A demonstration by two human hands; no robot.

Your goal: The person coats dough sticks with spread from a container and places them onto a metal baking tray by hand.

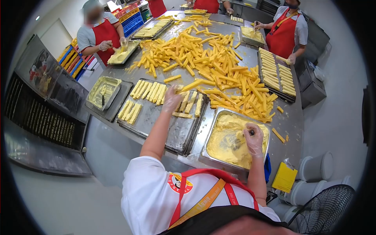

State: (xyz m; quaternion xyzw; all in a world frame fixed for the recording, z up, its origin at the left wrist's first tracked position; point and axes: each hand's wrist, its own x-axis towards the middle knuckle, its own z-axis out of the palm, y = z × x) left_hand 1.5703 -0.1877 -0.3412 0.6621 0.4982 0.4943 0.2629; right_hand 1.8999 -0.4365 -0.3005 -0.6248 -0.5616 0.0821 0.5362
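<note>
My left hand (172,98), in a clear glove, is closed on a yellow stick (192,85) above a dark baking tray (150,122). Rows of cream-coated sticks (150,91) lie on that tray, with more coated sticks to the right of the hand. My gloved right hand (253,138) grips the dark handle of a tool (251,132) over a metal pan of yellow cream (223,137). The tool's lower end sits in the cream. A large heap of plain yellow sticks (207,58) lies beyond the tray and pan.
Left of my tray is a cream-smeared pan (105,92) with a spatula. Co-workers in red aprons stand at the left (98,33), right (288,31) and far side. Another filled tray (276,74) lies at the right edge. A fan (325,209) stands at lower right.
</note>
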